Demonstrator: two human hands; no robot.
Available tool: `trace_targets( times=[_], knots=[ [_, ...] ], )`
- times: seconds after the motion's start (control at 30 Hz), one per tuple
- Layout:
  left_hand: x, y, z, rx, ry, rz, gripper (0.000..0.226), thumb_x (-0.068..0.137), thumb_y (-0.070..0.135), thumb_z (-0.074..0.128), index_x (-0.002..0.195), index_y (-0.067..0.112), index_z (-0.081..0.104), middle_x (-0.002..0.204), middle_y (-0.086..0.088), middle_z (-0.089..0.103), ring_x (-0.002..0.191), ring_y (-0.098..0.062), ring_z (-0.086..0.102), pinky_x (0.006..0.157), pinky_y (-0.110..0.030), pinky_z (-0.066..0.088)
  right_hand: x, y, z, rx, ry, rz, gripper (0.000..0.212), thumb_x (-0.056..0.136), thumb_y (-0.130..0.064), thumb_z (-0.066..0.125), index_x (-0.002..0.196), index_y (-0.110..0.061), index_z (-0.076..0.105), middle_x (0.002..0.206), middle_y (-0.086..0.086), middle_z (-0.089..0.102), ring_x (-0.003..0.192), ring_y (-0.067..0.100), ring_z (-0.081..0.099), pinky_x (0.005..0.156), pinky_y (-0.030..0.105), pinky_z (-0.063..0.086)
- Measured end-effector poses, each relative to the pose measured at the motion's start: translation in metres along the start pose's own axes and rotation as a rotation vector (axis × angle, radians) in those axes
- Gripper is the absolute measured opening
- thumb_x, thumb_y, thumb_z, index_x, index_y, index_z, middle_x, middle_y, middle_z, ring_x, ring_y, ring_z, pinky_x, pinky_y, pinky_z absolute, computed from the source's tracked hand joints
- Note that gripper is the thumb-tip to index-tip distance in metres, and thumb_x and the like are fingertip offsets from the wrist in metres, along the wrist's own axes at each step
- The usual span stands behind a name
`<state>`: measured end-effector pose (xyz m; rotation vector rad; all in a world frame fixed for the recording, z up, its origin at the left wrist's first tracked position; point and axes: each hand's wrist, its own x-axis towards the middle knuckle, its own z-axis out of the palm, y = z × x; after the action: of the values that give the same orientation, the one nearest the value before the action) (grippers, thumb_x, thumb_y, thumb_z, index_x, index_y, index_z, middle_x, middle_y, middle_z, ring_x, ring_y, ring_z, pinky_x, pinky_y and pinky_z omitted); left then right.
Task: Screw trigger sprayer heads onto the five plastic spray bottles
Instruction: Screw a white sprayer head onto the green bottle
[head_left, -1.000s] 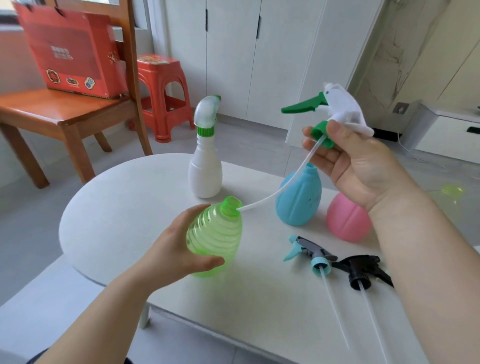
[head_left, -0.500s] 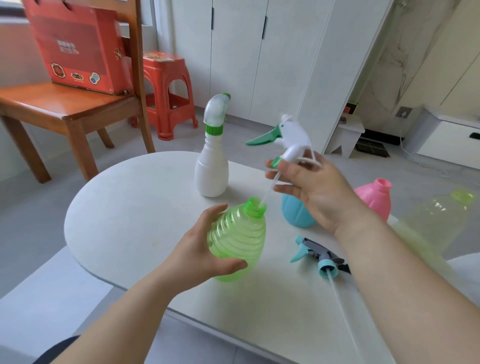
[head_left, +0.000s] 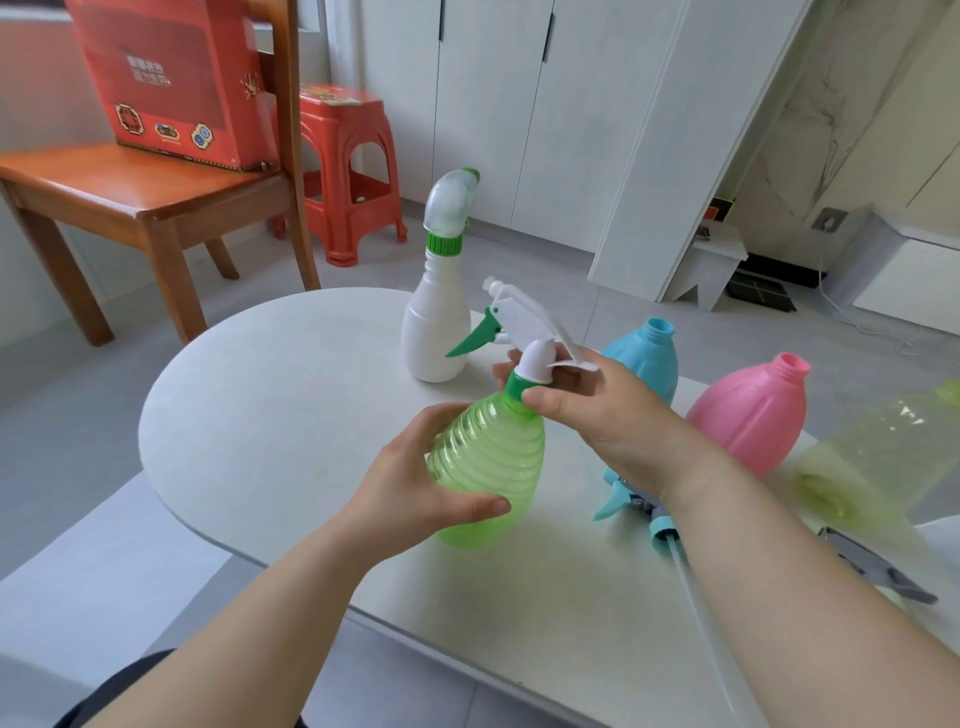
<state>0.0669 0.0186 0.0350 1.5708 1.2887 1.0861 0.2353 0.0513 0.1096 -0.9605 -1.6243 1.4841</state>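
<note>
The dip tube has gone all the way into the green bottle (head_left: 488, 462) and the white sprayer head (head_left: 524, 325) now sits on its neck — a second ago it hung well above, only the tube tip at the opening. My left hand (head_left: 415, 493) is wrapped around the bottle's belly, holding it tilted above the table (head_left: 260, 415). My right hand (head_left: 602, 405) pinches the green collar (head_left: 517, 387) between thumb and fingers. I judge threading is about to start; nothing shows the collar tight yet. At 12 o'clock from the green bottle stands the white bottle (head_left: 434, 332), already capped. The blue bottle (head_left: 647, 364) and pink bottle (head_left: 753, 415) at 2 and 3 o'clock are open-necked — a yellowish one blurs at the right edge.
</note>
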Motion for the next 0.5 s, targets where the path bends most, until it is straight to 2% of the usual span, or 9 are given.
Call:
trace_targets(
  times=[0.2,0.27,0.33,0.37,0.43,0.5],
  knots=[
    [-0.002,-0.006,0.005,0.058,0.047,0.013,0.070,0.044,0.030,0.087,0.094,0.051,0.043,0.100,0.027,0.054,0.091,0.024,0.046,0.067,0.005,0.035,0.000,0.016,0.005,0.053,0.116,-0.045,0.027,0.077,0.003,0.058,0.088,-0.022,0.056,0.091,-0.006,0.067,0.081,-0.004,0.065,0.074,0.011,0.051],
    [-0.003,-0.006,0.010,0.100,0.101,0.013,0.072,0.047,0.029,0.086,0.102,0.047,0.043,0.100,0.028,0.052,0.091,0.018,0.048,0.068,0.003,0.034,0.000,0.019,0.008,0.026,0.169,-0.054,0.026,0.076,0.000,0.061,0.086,-0.023,0.055,0.093,0.003,0.067,0.084,0.004,0.065,0.079,0.018,0.052],
    [-0.005,-0.005,0.020,0.174,0.197,-0.003,0.080,0.048,0.033,0.084,0.115,0.035,0.041,0.102,0.024,0.048,0.093,0.007,0.045,0.074,-0.008,0.033,0.001,0.024,0.012,-0.065,0.284,-0.072,0.026,0.074,-0.005,0.066,0.083,-0.025,0.051,0.096,0.012,0.065,0.091,0.019,0.063,0.086,0.032,0.049],
    [-0.008,-0.005,0.026,0.212,0.240,-0.005,0.084,0.048,0.034,0.083,0.119,0.031,0.038,0.105,0.022,0.044,0.098,0.003,0.041,0.077,-0.012,0.031,0.002,0.025,0.014,-0.114,0.332,-0.085,0.027,0.072,-0.008,0.068,0.082,-0.025,0.049,0.094,0.011,0.064,0.091,0.022,0.061,0.086,0.034,0.048],
    [-0.011,-0.004,0.033,0.243,0.266,0.023,0.089,0.049,0.035,0.082,0.124,0.027,0.035,0.109,0.020,0.036,0.103,0.002,0.034,0.078,-0.011,0.025,0.003,0.024,0.016,-0.188,0.358,-0.104,0.029,0.070,-0.012,0.070,0.080,-0.026,0.046,0.086,0.001,0.061,0.086,0.016,0.060,0.080,0.024,0.048],
    [-0.010,-0.005,0.029,0.217,0.182,0.045,0.093,0.052,0.033,0.083,0.129,0.027,0.031,0.114,0.017,0.032,0.109,0.000,0.030,0.084,-0.008,0.021,0.003,0.020,0.012,-0.214,0.312,-0.080,0.029,0.071,-0.012,0.070,0.079,-0.026,0.046,0.087,0.002,0.063,0.087,0.015,0.061,0.079,0.019,0.048]
  ],
)
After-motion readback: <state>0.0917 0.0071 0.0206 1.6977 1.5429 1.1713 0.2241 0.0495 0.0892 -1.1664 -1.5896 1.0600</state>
